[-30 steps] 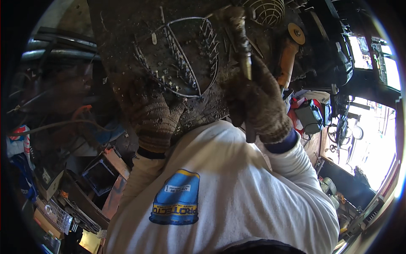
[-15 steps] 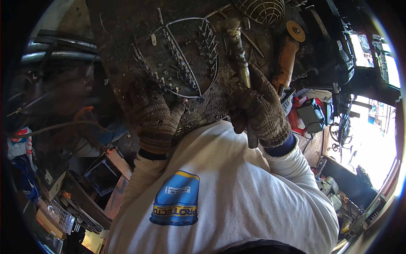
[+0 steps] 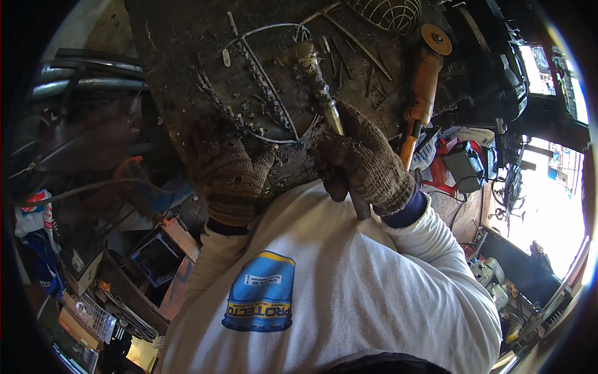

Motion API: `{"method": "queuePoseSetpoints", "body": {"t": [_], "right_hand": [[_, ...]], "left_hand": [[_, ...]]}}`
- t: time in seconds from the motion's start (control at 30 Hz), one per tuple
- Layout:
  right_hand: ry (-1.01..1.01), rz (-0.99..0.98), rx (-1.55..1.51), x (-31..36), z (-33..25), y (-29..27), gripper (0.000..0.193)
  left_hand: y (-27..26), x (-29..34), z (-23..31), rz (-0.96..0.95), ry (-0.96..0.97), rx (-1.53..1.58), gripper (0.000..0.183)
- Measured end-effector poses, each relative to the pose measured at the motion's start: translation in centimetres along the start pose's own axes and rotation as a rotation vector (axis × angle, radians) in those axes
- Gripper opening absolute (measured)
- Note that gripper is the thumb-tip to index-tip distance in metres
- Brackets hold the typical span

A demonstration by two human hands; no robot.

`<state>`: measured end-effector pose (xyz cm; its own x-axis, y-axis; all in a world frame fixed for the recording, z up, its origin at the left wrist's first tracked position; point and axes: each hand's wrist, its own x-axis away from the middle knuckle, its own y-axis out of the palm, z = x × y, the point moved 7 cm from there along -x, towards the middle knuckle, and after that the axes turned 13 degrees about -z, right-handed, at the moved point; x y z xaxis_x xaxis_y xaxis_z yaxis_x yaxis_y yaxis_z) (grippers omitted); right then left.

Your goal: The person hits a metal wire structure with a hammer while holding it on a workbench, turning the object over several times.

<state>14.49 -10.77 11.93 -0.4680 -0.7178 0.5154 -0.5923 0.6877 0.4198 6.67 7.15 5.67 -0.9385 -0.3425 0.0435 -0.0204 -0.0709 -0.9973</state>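
Gripping hammer (image 3: 324,100) in right hand (image 3: 367,159), with brown knit glove closed round handle; butt end toward near edge of surface (image 3: 171,75), head toward far edge. Overlapping right part of bent metal rod frame (image 3: 266,84) in view; cannot tell if touching it. Can see left hand (image 3: 230,171), also in brown knit glove, at near left corner of surface, just beside near end of frame; fingers lost in shadow, so cannot tell if holding it. See frame lying left of middle on surface, close to near edge, with short spiky bits along rods. Note orange angle grinder (image 3: 423,87) toward right edge, loose rods (image 3: 358,43) and round wire cage (image 3: 398,15) toward far edge.
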Motion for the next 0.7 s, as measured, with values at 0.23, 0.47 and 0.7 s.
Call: {"method": "queuePoseSetpoints", "body": {"t": [0.23,0.47,0.7], "right_hand": [[-0.038,0.069,0.063,-0.4,-0.5,-0.4,0.068],[-0.223,0.035,-0.019,-0.2,-0.8,-1.5,0.066],[-0.443,0.332,0.057,0.8,-0.8,-5.7,0.067]], "left_hand": [[0.2,0.1,-0.2,0.001,0.004,0.025,0.113],[1.0,0.1,-1.2,-0.024,0.006,-0.005,0.106],[-2.2,-0.5,-4.3,0.227,0.193,0.306,0.066]]}}
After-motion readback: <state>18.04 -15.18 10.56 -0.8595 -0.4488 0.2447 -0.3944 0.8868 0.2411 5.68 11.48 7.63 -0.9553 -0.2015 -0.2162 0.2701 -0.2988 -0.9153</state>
